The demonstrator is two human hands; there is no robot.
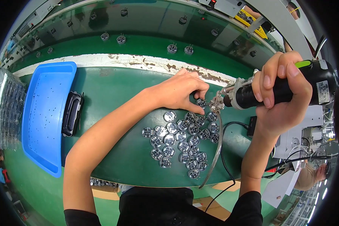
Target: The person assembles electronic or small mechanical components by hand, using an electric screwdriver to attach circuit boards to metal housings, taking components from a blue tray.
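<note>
My left hand (179,90) pinches a small round metal part with a circuit-board face (201,103) between thumb and fingers, just above the green work mat. My right hand (282,88) wraps around a black electric screwdriver (322,77) held almost level. The screwdriver's metal nose (216,102) is right beside the pinched part; whether they touch I cannot tell. A clear tube (216,150) runs down from that nose. In front of my hands, several similar round parts (172,128) lie in a loose cluster, faces up.
A blue tray (45,109) dotted with tiny dark pieces stands at left, beside a black holder (72,113). Stacked clear plastic trays (7,109) are farther left. Beyond a worn white ledge (113,60), a green conveyor carries spaced round parts (121,39). A black cable (223,158) crosses the mat's right side.
</note>
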